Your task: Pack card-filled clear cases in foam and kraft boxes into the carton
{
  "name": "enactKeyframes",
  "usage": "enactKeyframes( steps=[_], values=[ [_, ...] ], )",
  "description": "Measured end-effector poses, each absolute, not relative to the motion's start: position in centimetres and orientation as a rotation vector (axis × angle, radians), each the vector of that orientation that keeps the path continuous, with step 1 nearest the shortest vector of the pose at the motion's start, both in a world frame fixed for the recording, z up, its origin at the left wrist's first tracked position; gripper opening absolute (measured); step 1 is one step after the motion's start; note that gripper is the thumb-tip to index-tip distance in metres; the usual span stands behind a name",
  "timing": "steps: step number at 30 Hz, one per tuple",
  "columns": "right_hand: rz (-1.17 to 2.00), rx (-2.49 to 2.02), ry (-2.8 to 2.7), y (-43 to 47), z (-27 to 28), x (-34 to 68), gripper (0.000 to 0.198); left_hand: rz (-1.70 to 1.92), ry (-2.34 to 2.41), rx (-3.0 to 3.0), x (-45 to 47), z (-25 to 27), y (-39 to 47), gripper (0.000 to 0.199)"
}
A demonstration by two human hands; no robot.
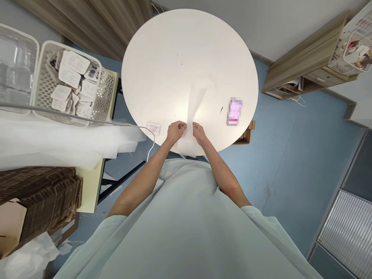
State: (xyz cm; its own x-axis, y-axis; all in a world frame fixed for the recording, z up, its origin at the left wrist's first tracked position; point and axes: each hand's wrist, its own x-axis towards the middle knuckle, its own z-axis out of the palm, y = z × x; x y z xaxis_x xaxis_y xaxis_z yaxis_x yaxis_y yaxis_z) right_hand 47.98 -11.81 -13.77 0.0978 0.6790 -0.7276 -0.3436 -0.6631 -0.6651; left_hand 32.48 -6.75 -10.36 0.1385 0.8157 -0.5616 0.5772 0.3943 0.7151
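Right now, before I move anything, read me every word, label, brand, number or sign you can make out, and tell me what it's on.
No text can be read.
White cards in the left basket: printed lines, too small to read.
Pink rectangle on the round table: too blurred to read.
Small clear box: no legible lettering.
White sheet: no writing visible.

Left hand (176,131) and right hand (199,133) hold 1 translucent white sheet (190,116) at the round white table (157,54).
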Motion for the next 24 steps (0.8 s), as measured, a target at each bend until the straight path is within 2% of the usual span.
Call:
enactKeyframes(
  steps=[7, 15, 24],
  values=[
    [1.704, -1.557, -0.216, -11.0, -13.1, 47.4, 0.065, 0.284, 1.463, 1.198, 31.9, -9.4, -6.7, 0.020],
    [1.491, -1.683, -0.406, -10.8, -11.9, 49.6, 0.035, 0.368, 1.631, 1.242, 29.1, -9.9, -4.7, 0.011],
    [1.285, -1.887, -0.492, -10.9, -11.6, 51.6, 0.037, 0.336, 1.780, 1.242, 26.8, -11.0, -2.6, 0.011]
  ],
)
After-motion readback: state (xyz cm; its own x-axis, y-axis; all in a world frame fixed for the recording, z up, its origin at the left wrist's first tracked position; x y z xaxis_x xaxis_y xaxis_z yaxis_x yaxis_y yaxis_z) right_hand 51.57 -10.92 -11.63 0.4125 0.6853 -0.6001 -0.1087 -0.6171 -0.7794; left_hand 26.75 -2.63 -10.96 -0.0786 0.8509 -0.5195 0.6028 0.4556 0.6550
